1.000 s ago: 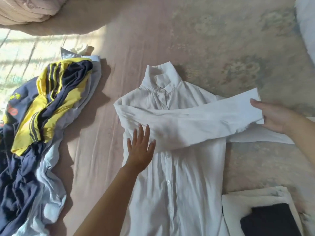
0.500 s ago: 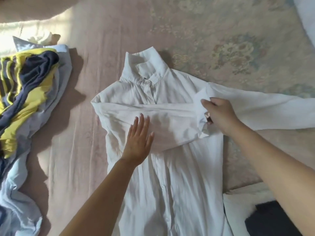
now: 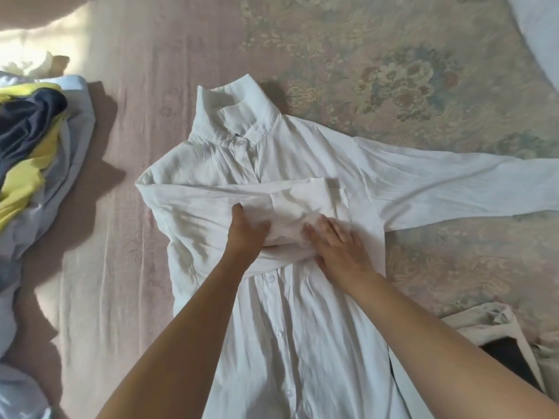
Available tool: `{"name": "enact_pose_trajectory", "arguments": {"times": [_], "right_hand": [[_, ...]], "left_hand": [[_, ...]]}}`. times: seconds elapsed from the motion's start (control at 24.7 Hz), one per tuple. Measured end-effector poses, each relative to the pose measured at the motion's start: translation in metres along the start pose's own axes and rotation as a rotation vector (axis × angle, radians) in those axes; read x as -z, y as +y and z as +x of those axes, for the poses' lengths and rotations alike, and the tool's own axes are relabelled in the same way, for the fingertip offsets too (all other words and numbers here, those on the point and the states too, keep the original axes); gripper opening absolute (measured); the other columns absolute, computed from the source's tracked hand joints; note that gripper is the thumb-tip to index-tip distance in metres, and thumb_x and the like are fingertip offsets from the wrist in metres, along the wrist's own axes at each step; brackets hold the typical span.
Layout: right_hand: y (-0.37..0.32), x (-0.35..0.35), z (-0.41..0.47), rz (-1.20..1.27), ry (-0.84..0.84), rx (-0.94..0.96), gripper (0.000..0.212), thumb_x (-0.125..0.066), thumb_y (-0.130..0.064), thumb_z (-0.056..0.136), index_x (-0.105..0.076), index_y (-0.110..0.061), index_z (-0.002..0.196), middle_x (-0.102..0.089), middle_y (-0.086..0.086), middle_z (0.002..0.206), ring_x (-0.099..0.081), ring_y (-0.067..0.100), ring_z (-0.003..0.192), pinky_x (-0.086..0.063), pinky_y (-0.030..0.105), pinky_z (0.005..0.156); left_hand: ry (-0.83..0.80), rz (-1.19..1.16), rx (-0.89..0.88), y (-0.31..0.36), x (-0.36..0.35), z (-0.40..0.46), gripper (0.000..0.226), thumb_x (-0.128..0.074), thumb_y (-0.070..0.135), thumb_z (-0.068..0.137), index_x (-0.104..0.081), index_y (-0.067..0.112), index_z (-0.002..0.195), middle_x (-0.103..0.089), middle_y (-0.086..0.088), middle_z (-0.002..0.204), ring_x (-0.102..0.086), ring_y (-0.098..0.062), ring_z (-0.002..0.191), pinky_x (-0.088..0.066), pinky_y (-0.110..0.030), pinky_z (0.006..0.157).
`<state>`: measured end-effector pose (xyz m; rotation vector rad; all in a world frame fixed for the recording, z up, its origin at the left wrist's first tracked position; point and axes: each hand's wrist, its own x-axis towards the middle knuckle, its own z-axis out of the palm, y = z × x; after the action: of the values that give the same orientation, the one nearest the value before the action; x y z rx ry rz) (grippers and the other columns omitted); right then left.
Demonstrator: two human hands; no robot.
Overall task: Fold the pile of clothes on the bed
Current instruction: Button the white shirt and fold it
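Doubling back across the chest since a moment ago, the near sleeve of the white shirt point(image 3: 302, 313) lies tucked mid-bed — left hand point(image 3: 245, 234) pinching its fold, right hand point(image 3: 338, 249) flat, fingers spread. Far sleeve remains; unfolded pile point(image 3: 33, 140) waits left.

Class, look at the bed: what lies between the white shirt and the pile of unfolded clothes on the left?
Only bare pink bedsheet, crossed by shadows, separates the white shirt from the pile of unfolded clothes in the head view.
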<state>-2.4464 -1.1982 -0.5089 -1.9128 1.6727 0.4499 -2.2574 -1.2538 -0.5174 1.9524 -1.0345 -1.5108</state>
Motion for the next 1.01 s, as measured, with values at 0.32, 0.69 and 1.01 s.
{"name": "enact_pose_trajectory", "arguments": {"times": [0.32, 0.69, 1.01], "right_hand": [[0.036, 0.014, 0.007, 0.740, 0.238, -0.163, 0.044, -0.050, -0.022, 0.096, -0.042, -0.014, 0.139, -0.043, 0.009, 0.136, -0.046, 0.020, 0.123, -0.036, 0.023, 0.096], [0.033, 0.029, 0.019, 1.068, 0.542, -0.519, 0.018, -0.049, -0.005, 0.092, -0.057, -0.008, 0.108, -0.061, 0.004, 0.098, -0.056, 0.019, 0.090, -0.039, 0.015, 0.067], [0.041, 0.020, 0.010, 0.650, 0.355, -0.284, 0.036, -0.052, -0.015, 0.094, -0.047, -0.009, 0.129, -0.059, 0.012, 0.113, -0.053, 0.028, 0.107, -0.044, 0.040, 0.088]], "left_hand": [[-0.251, -0.168, -0.061, 0.018, -0.035, -0.003, 0.049, -0.051, -0.011, 0.087, -0.048, 0.016, 0.128, -0.064, -0.006, 0.102, -0.064, -0.010, 0.084, -0.053, -0.021, 0.062], [-0.270, -0.496, -0.008, 0.044, -0.030, 0.001, 0.009, -0.060, 0.018, 0.091, -0.066, 0.016, 0.098, -0.069, 0.000, 0.080, -0.065, -0.018, 0.077, -0.055, -0.030, 0.062], [0.143, 0.250, -0.151, 0.010, -0.039, -0.004, 0.069, -0.063, 0.006, 0.084, -0.025, 0.006, 0.143, -0.052, -0.021, 0.124, -0.053, -0.037, 0.111, -0.042, -0.037, 0.091]]}}
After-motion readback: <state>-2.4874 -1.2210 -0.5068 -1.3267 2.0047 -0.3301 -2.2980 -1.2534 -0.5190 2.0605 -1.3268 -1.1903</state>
